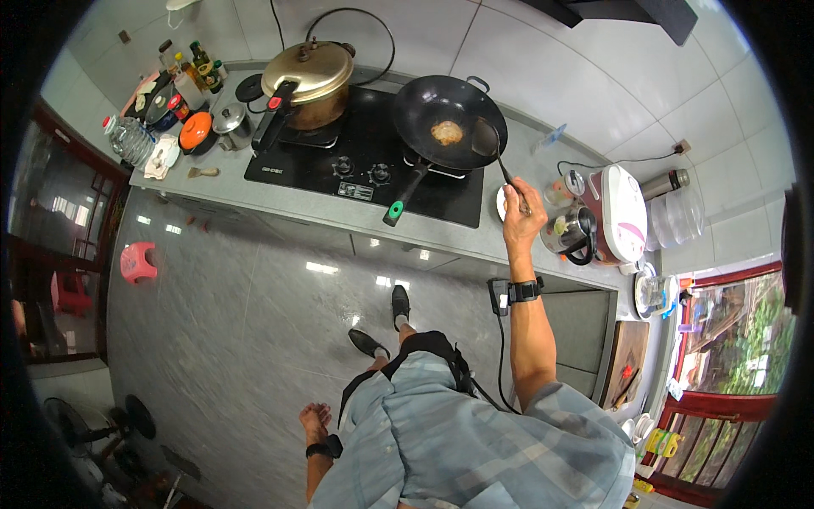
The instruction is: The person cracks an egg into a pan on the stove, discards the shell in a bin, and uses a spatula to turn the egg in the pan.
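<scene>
My right hand (pixel 524 213) grips the handle of a dark metal wok spatula (pixel 486 137). The spatula's blade rests against the right inner side of a black wok (pixel 420 108). Left of the blade, apart from it, a browned fried egg (pixel 447 132) lies in the wok's bottom. The wok sits on the right burner of a black glass gas hob (pixel 362 153), its green-tipped handle pointing toward me. Beside my hip hangs my left hand (pixel 316 417), holding nothing, its fingers loosely curled and apart. Partly hidden behind my right hand is a white plate (pixel 500 202).
A lidded pressure cooker (pixel 311 83) occupies the left burner. Farther left stand a metal pot (pixel 233 127), an orange-lidded pot (pixel 196 131) and several bottles (pixel 203 67). To the right are a glass kettle (pixel 569 232) and a rice cooker (pixel 620 213). A range hood (pixel 626 16) juts overhead.
</scene>
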A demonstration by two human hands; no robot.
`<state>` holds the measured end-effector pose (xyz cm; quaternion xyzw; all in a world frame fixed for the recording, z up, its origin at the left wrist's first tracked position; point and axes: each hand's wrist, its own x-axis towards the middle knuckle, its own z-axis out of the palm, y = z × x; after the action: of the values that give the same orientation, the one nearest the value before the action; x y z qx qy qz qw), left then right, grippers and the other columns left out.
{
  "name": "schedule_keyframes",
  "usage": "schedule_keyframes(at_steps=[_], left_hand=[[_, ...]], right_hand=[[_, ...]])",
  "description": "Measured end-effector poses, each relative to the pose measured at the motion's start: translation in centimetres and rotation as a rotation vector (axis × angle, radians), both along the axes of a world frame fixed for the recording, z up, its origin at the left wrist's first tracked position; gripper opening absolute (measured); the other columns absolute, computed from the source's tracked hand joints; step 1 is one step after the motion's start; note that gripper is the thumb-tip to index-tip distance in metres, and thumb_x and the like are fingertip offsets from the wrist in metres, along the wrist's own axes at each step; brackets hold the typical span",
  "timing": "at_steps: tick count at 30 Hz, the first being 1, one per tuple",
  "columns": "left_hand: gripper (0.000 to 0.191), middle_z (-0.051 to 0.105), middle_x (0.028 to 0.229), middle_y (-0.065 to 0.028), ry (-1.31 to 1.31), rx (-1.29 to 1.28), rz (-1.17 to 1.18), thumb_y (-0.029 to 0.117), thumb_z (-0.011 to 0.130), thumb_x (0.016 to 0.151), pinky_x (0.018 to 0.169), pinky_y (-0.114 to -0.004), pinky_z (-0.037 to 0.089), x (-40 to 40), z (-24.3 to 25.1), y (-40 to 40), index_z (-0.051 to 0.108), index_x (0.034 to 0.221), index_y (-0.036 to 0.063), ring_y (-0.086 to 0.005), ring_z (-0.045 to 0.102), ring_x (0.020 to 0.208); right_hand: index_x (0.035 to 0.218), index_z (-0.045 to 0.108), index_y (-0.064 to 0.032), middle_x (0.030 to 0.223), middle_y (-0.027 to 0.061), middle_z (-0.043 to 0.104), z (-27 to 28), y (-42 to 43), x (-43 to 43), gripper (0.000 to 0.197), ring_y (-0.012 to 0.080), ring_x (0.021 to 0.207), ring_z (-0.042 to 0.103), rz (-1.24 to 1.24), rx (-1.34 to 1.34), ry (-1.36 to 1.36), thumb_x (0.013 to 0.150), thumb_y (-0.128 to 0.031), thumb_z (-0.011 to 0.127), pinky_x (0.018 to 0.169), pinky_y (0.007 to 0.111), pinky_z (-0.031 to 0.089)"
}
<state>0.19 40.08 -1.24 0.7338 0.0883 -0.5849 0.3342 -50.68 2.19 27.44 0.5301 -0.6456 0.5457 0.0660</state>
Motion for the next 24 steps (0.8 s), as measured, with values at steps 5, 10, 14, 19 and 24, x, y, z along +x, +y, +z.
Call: schedule_keyframes(at_steps=[5,10,14,19,24], left_hand=[[0.013,0.067,0.086,-0.0083,0.002,0.002,0.072,0.015,0.054,0.091,0.056,-0.033,0.051,-0.6,0.1,2.0,0.051,0.103,0.0111,-0.0211,0.066,0.069],[0.008,0.067,0.082,-0.0084,0.068,-0.012,0.114,0.016,0.052,0.091,0.053,-0.034,0.05,-0.5,-1.1,4.6,0.053,0.098,0.0113,-0.0206,0.065,0.065],[0.008,0.067,0.08,-0.0088,0.148,-0.064,0.142,0.018,0.051,0.091,0.048,-0.032,0.049,-0.6,-2.6,6.4,0.053,0.095,0.0106,-0.0196,0.065,0.062],[0.01,0.067,0.079,-0.0087,0.067,-0.083,0.179,0.017,0.049,0.092,0.047,-0.03,0.05,-3.2,-1.3,3.7,0.053,0.098,0.0097,-0.0191,0.065,0.062],[0.011,0.067,0.08,-0.009,0.02,-0.034,0.193,0.018,0.048,0.094,0.047,-0.029,0.05,-3.9,-1.4,2.8,0.053,0.099,0.0087,-0.0187,0.065,0.063]], right_hand=[[0.098,0.067,0.0051,0.093,0.0129,0.067,-1.4,-0.9,-0.8,0.017,0.0197,0.082,0.068,0.009,0.005,-0.102,0.085,-0.006,0.067,0.072,0.028,0.054],[0.097,0.066,0.0046,0.092,0.0128,0.067,-2.1,-1.9,-0.7,0.016,0.0204,0.082,0.067,0.053,-0.021,-0.17,0.084,-0.004,0.066,0.071,0.028,0.053],[0.095,0.068,0.0022,0.092,0.0128,0.068,-2.1,-2.2,0.0,0.016,0.0192,0.081,0.064,0.062,-0.023,-0.266,0.081,-0.005,0.07,0.07,0.029,0.051],[0.095,0.067,0.0026,0.095,0.0127,0.068,-3.5,-2.4,-0.6,0.017,0.0185,0.081,0.064,0.062,-0.031,-0.291,0.081,-0.006,0.069,0.071,0.029,0.051],[0.095,0.068,0.0026,0.097,0.0133,0.068,-4.2,-2.5,-0.7,0.016,0.0197,0.084,0.065,0.056,-0.001,-0.324,0.082,-0.007,0.068,0.072,0.029,0.051]])
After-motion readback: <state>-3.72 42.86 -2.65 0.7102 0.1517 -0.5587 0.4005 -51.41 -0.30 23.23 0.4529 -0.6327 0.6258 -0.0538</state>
